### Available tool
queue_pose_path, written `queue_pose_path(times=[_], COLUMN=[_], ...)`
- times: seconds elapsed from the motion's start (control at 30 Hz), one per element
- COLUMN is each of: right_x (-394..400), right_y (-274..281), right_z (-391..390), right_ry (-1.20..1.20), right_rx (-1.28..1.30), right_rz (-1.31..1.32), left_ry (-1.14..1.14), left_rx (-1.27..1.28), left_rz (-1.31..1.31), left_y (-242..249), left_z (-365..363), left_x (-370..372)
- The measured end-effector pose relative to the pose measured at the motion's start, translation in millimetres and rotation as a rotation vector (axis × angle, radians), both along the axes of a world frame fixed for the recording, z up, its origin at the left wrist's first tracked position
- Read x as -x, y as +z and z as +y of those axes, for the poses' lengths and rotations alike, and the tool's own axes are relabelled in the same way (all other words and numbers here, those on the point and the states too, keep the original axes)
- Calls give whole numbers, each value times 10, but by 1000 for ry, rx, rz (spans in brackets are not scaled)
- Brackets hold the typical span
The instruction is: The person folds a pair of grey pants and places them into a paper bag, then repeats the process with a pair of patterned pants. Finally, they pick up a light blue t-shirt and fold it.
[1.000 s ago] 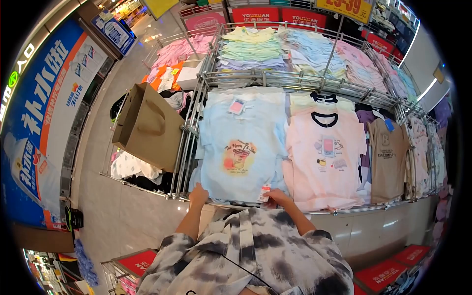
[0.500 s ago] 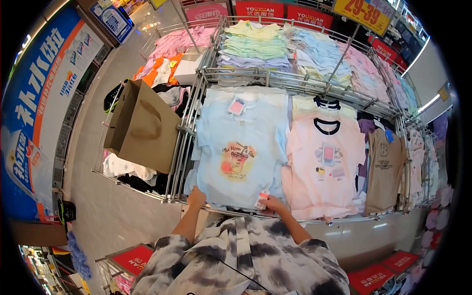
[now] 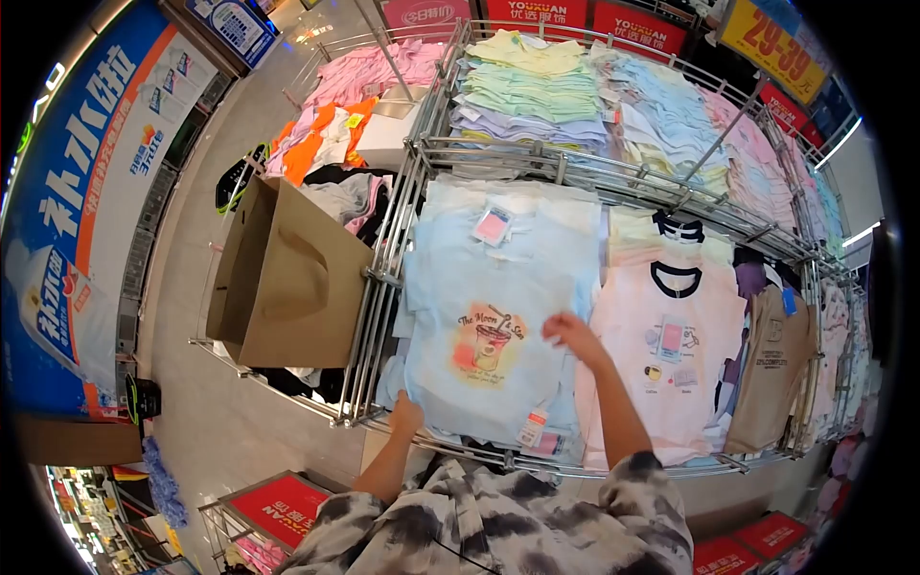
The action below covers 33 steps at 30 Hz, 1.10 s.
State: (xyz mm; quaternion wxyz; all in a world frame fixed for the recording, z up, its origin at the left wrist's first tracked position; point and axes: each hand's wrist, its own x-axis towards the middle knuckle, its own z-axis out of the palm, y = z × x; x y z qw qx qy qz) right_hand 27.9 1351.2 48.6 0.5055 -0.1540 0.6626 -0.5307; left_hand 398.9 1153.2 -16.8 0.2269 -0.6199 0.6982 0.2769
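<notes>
A light blue T-shirt (image 3: 450, 259) with a drink-cup print lies flat on top of a stack in the metal rack. My left hand (image 3: 406, 415) is closed at the shirt's lower left corner, fingers on the light blue fabric. Over the right side of the same shirt, beside the print, hovers my right hand (image 3: 572, 333), its fingers loosely apart with nothing in them. A white and orange price tag (image 3: 533, 428) rests at the shirt's bottom hem. Near the collar lies a square pink-and-white label (image 3: 492, 225).
To the right are a pale pink T-shirt (image 3: 623, 374) with a dark collar and a brown shirt (image 3: 767, 383). A brown paper bag (image 3: 316, 316) stands left, beside the metal rails (image 3: 369, 316). Folded pastel shirts (image 3: 527, 91) fill the far section.
My right hand has let go of the price tag and moved up over the shirt's right side. My left hand stays at the lower left corner. The view has shifted slightly.
</notes>
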Motion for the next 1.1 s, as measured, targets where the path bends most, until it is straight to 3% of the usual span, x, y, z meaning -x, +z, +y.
queue_pose_path(times=[0.1,0.17,0.27,0.43,0.5,0.7,0.83,0.93,1.1], right_x=[536,869,1210,1414,1435,1257,1131,1084,1277], right_y=[-148,-420,-698,-1275,-1470,-1221,-1251,-1317,-1074], right_z=[-827,-1357,-2066,-2733,-2860,-3079,-3282,-3265,-2869], right_ry=[-254,-300,-371,-413,-413,-222,-261,-371,-308], right_rx=[78,78,-133,-386,-438,-558,-456,-128,-60], right_rz=[-100,-25,14,281,406,515,702,754,717], left_ry=[-40,-94,-119,-55,-40,-46,-40,-41,-61], left_rx=[-34,-72,-160,-166,-178,-265,-296,-340,-335], left_rz=[24,13,-10,207,269,379,401,419,460], left_y=[-73,60,76,-265,-304,-620,-462,-423,-487], left_z=[-76,-118,-250,-362,-396,-511,-557,-587,-607], left_x=[-55,-46,-71,-323,-356,-488,-437,-428,-447])
